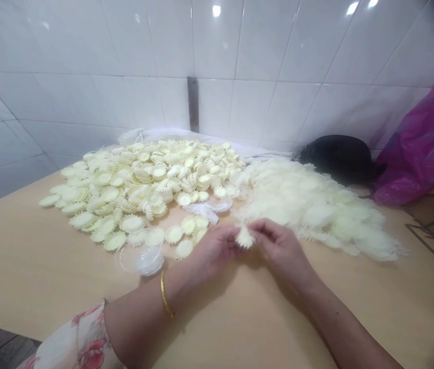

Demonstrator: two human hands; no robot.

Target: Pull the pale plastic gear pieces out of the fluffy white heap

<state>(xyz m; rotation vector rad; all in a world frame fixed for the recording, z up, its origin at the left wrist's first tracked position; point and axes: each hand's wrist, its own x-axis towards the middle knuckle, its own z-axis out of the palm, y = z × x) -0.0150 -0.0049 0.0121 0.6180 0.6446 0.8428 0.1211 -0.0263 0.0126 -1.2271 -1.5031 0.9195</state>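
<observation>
A small cream fringed flower piece [245, 238] is pinched between my left hand [212, 248] and my right hand [280, 246], low over the tan table [47, 271]. Both hands have their fingers closed on it. A gold bangle [165, 294] sits on my left wrist. Behind the hands to the left lies a large heap of cream toothed discs [143, 179]. To the right is a pile of thin feathery cream pieces [312, 205].
A small clear plastic cup [142, 256] stands just left of my left hand. A black bundle [339, 156] and a magenta plastic bag [424, 138] sit at the back right against the white tiled wall [124, 77]. White cloth [209, 209] lies between the piles.
</observation>
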